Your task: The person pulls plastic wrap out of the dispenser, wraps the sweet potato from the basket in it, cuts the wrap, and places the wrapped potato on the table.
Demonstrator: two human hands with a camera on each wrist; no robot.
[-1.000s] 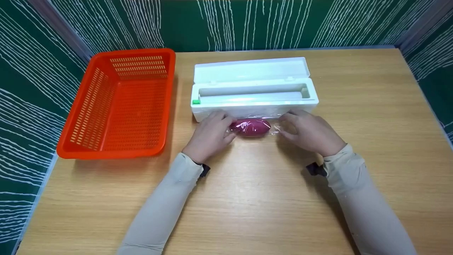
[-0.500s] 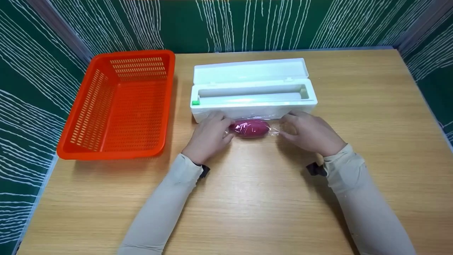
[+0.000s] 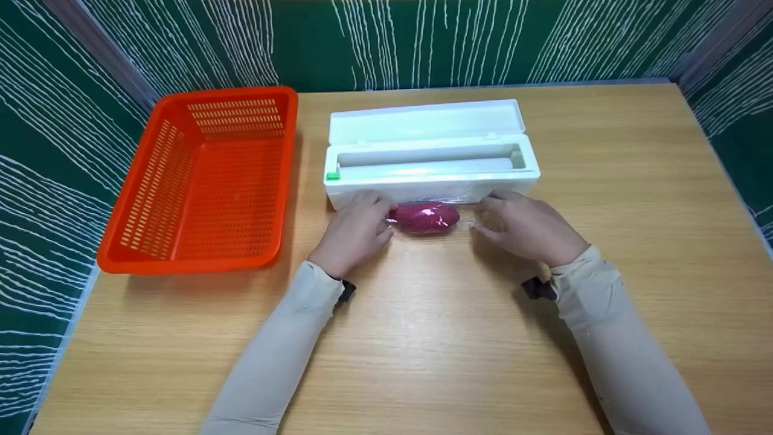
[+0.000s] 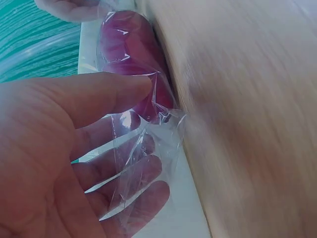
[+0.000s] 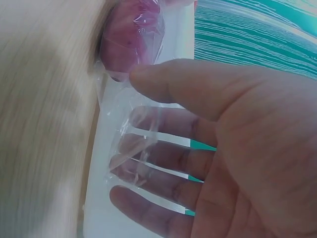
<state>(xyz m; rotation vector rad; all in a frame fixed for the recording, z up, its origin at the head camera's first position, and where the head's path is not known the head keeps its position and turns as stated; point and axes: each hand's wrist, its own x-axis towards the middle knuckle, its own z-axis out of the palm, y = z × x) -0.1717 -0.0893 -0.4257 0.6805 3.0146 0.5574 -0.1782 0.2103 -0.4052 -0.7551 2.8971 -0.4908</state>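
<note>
A magenta sweet potato (image 3: pixel 426 218), wrapped in clear cling film (image 4: pixel 143 148), lies on the table against the front of the white film dispenser (image 3: pixel 432 169). Beyond each end of it the film runs out loose. At its left end my left hand (image 3: pixel 356 232) has the thumb over the film and straight fingers spread behind it. My right hand (image 3: pixel 528 226) is at the right end. Its thumb tip lies by the sweet potato's tip, while the straight fingers rest behind the film (image 5: pixel 131 144). Thumb and fingers stand apart on both hands.
The dispenser's lid (image 3: pixel 427 122) is raised at the back, and a green slider (image 3: pixel 333 176) sits at its left front corner. An orange-red plastic basket (image 3: pixel 181 266) stands to the left on the wooden table (image 3: pixel 435 338). Green, white-streaked walls (image 3: pixel 314 48) enclose the table.
My left thumb and fingers have shifted slightly left, away from the sweet potato's end. The right hand and the sweet potato have hardly moved.
</note>
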